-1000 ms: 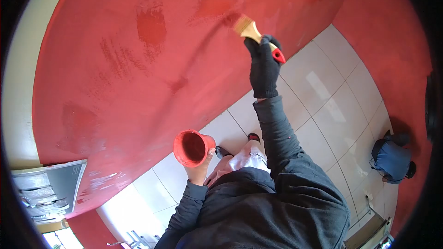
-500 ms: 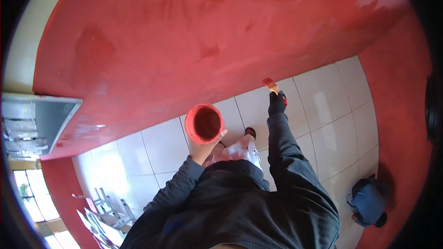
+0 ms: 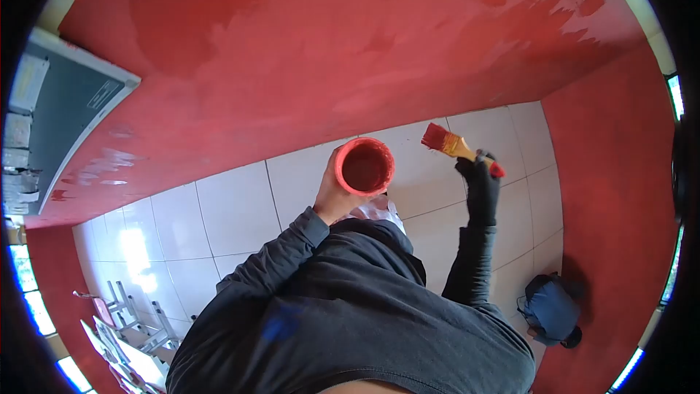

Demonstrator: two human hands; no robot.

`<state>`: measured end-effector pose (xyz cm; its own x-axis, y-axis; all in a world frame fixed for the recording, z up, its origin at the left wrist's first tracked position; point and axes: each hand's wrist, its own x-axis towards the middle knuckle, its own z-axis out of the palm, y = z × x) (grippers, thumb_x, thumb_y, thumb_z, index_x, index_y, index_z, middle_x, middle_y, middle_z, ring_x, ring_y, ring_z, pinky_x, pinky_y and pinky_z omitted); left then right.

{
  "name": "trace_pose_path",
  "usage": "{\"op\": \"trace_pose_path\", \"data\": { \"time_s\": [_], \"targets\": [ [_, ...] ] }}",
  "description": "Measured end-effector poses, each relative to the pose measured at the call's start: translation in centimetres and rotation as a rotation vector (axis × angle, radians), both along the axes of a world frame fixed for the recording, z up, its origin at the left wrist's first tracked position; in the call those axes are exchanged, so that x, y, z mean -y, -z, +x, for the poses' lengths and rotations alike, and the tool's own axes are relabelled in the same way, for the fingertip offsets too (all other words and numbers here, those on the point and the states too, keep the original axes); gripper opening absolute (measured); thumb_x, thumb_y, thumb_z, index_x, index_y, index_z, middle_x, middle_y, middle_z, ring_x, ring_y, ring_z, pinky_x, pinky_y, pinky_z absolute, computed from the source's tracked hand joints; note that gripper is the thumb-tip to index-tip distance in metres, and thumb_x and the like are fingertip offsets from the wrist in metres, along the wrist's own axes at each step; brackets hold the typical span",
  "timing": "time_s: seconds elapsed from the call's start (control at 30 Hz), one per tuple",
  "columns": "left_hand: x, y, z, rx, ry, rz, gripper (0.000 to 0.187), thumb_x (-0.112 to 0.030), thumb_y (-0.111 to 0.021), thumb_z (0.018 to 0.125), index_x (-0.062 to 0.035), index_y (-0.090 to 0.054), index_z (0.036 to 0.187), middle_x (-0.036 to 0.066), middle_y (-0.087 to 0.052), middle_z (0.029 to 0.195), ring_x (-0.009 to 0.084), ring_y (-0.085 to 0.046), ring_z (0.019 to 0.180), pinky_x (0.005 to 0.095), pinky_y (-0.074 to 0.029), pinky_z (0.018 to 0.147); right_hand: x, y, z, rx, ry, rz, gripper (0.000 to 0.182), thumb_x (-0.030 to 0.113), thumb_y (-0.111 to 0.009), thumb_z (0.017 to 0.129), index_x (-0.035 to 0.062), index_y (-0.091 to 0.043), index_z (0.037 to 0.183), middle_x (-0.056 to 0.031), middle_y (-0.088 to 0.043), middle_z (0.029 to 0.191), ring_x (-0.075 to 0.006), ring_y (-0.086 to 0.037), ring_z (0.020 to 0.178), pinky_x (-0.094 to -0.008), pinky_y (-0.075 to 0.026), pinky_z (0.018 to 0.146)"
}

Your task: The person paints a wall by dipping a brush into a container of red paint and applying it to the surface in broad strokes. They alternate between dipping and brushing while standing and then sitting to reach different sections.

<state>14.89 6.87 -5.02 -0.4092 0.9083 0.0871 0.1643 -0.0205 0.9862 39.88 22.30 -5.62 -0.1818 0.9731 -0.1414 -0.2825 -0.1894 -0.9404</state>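
Right hand: fingers clamped on the handle of a paintbrush; we see a black glove on it. Left hand: bare, wrapped round a red cup from its left side; we can't see the far fingertips behind it.

Brush sits right of the cup, near but not touching. Bristles are coated red and point left and slightly up; the handle's red tip pokes out past the glove. Cup faces mouth up toward us, red-smeared at the rim, dark red paint inside. Bristles show against the floor, off the wall.

Further out we have dark sleeves on both arms, a black top and light pale tiles underfoot. Red wall runs across the top, with darker patches upper left and upper right. Grey board on the left, side wall on the right, red as well. Lower left, we get metal legs beside white panels.
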Motion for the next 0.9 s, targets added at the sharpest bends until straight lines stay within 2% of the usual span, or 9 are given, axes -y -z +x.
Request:
{"op": "trace_pose_path", "data": {
  "time_s": [0.2, 0.3, 0.33, 0.43, 0.5, 0.6, 0.63, 0.67, 0.9],
  "targets": [
    [4.5, -0.8, -1.8, 0.160, 0.058, 0.077, 0.085, -0.015, -0.089, 0.054, -0.0068, -0.043, 0.125, 0.010, -0.048, 0.123, 0.0223, -0.049, 0.114, 0.0339, -0.045, 0.094, 6.2, -12.9, -6.2, 0.193, -0.037, 0.270, 0.027, 0.016, -0.056, 0.090, -0.0037, -0.051, 0.107, -0.0142, -0.061, 0.089, -0.0212, -0.066, 0.072, -0.0310, -0.054, 0.065],
    [6.7, -1.0, -2.4, 0.166, 0.025, 0.141, 0.084, -0.015, -0.089, 0.055, -0.0063, -0.044, 0.125, 0.010, -0.048, 0.123, 0.0224, -0.049, 0.114, 0.0333, -0.044, 0.094, 10.1, -16.2, -9.6, 0.291, -0.156, 0.363, 0.023, 0.014, -0.057, 0.090, -0.0042, -0.053, 0.104, -0.0135, -0.061, 0.087, -0.0181, -0.064, 0.070, -0.0274, -0.051, 0.063],
    [7.7, -1.5, -2.9, 0.091, 0.026, 0.122, 0.084, -0.013, -0.087, 0.059, -0.0061, -0.040, 0.128, 0.008, -0.048, 0.127, 0.0198, -0.050, 0.114, 0.0335, -0.043, 0.097, 11.7, -16.8, -10.9, 0.338, -0.202, 0.386, 0.022, 0.013, -0.057, 0.089, -0.0037, -0.053, 0.103, -0.0127, -0.061, 0.086, -0.0175, -0.063, 0.070, -0.0271, -0.051, 0.062],
    [9.5, -0.6, -3.7, 0.174, -0.006, 0.135, 0.084, -0.011, -0.087, 0.059, -0.0051, -0.039, 0.128, 0.009, -0.048, 0.127, 0.0194, -0.050, 0.114, 0.0336, -0.043, 0.097, 14.5, -16.6, -13.6, 0.405, -0.282, 0.480, 0.016, 0.008, -0.059, 0.086, -0.0009, -0.056, 0.099, -0.0101, -0.062, 0.082, -0.0157, -0.062, 0.072, -0.0270, -0.048, 0.059],
    [10.3, -0.8, -3.9, 0.116, -0.023, 0.144, 0.083, -0.010, -0.087, 0.058, -0.0050, -0.040, 0.126, 0.010, -0.048, 0.127, 0.0188, -0.050, 0.113, 0.0333, -0.043, 0.097, 15.8, -16.5, -14.7, 0.600, -0.375, 0.638, 0.011, 0.006, -0.060, 0.084, 0.0005, -0.058, 0.094, -0.0087, -0.063, 0.081, -0.0147, -0.062, 0.072, -0.0281, -0.049, 0.061],
    [11.3, -1.4, -4.2, 0.184, -0.023, 0.262, 0.081, -0.011, -0.088, 0.058, -0.0056, -0.042, 0.123, 0.009, -0.050, 0.124, 0.0183, -0.051, 0.112, 0.0326, -0.044, 0.095, 17.4, -16.6, -16.1, 0.689, -0.439, 0.723, 0.012, 0.009, -0.061, 0.083, 0.0006, -0.058, 0.092, -0.0109, -0.064, 0.079, -0.0178, -0.063, 0.070, -0.0293, -0.049, 0.062],
    [11.8, -1.7, -4.3, 0.098, -0.061, 0.260, 0.080, -0.012, -0.088, 0.057, -0.0058, -0.042, 0.122, 0.009, -0.050, 0.122, 0.0183, -0.051, 0.111, 0.0324, -0.045, 0.094, 17.8, -16.6, -16.5, 0.757, -0.465, 0.799, 0.013, 0.010, -0.060, 0.083, 0.0005, -0.058, 0.092, -0.0119, -0.063, 0.078, -0.0199, -0.063, 0.069, -0.0299, -0.049, 0.062],
    [12.2, -1.9, -4.4, 0.011, -0.099, 0.256, 0.079, -0.013, -0.088, 0.057, -0.0060, -0.043, 0.121, 0.009, -0.051, 0.120, 0.0183, -0.052, 0.110, 0.0322, -0.045, 0.093, 18.2, -16.3, -17.0, 0.729, -0.476, 0.779, 0.015, 0.012, -0.060, 0.083, 0.0005, -0.058, 0.092, -0.0131, -0.062, 0.077, -0.0237, -0.063, 0.069, -0.0307, -0.049, 0.062],
    [13.7, -1.8, -5.2, -0.037, -0.148, 0.273, 0.078, -0.014, -0.089, 0.057, -0.0061, -0.043, 0.121, 0.009, -0.050, 0.119, 0.0191, -0.052, 0.108, 0.0321, -0.046, 0.091, 19.3, -15.8, -18.5, 0.757, -0.521, 0.815, 0.013, 0.011, -0.059, 0.083, 0.0009, -0.058, 0.092, -0.0124, -0.062, 0.077, -0.0231, -0.063, 0.066, -0.0304, -0.049, 0.061]
  ]
}}
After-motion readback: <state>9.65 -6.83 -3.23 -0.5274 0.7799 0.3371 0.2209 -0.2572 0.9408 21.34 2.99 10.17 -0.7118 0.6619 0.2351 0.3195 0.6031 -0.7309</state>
